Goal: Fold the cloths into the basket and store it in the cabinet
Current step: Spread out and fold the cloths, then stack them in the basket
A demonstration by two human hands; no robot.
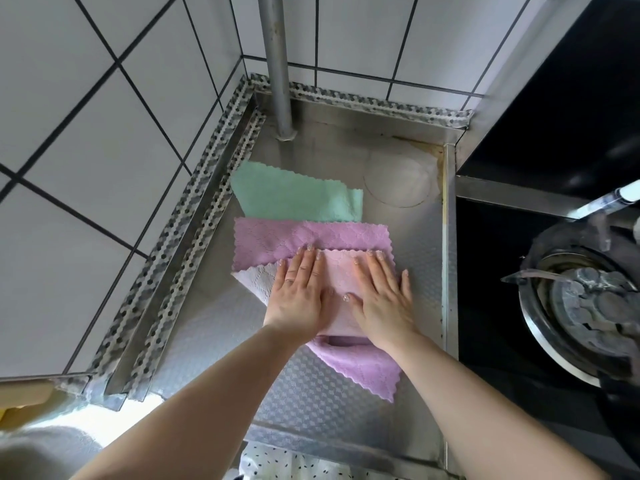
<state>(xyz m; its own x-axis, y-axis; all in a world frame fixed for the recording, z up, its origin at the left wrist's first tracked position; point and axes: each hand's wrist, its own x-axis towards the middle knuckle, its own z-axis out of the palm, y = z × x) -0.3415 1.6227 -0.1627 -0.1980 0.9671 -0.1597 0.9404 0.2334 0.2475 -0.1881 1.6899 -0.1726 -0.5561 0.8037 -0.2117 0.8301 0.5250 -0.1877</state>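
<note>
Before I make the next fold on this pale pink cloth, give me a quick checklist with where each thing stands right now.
1. Pale pink cloth pressed flat: ok, left hand and right hand both rest on it with straight fingers.
2. Cloth edges lined up: cannot tell, the hands cover them.
3. Purple waffle cloth out of the way: not ok, it lies under the pink one.
4. Mint green cloth waiting: ok, it lies behind, on the steel counter.
5. Basket within reach: cannot tell, none in view.

White tiled walls (104,133) corner a steel counter (311,393) beside a black stove (554,116).
</note>
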